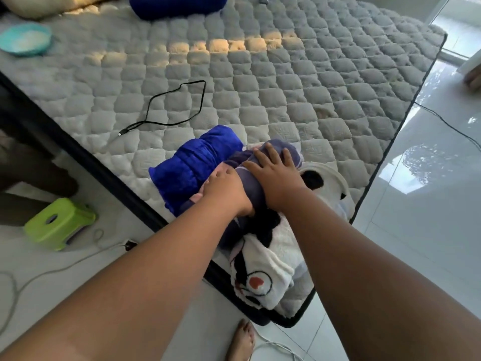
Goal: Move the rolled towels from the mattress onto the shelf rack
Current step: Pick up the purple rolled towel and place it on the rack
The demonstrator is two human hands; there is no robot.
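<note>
Forearms: both mine, reaching down to the mattress [260, 82] corner.
Left hand [226, 188]: curled over the near end of the purple rolled towel [247, 162], fingers tucked between it and the blue rolled towel [192, 165].
Right hand [273, 170]: spread flat, pressing on the purple roll.
Location: rolls touching, side by side; white panda towel [260, 269] underneath.
Shelf rack: not in view.
Grip: unclear; underside hidden.
Risk: lifting one-ended, I judge the roll unwinds or drags the panda towel off the edge.

Royal-blue towel [192, 165], grey-purple towel [250, 178], grey quilted mattress [260, 87], lime stool [59, 222].
</note>
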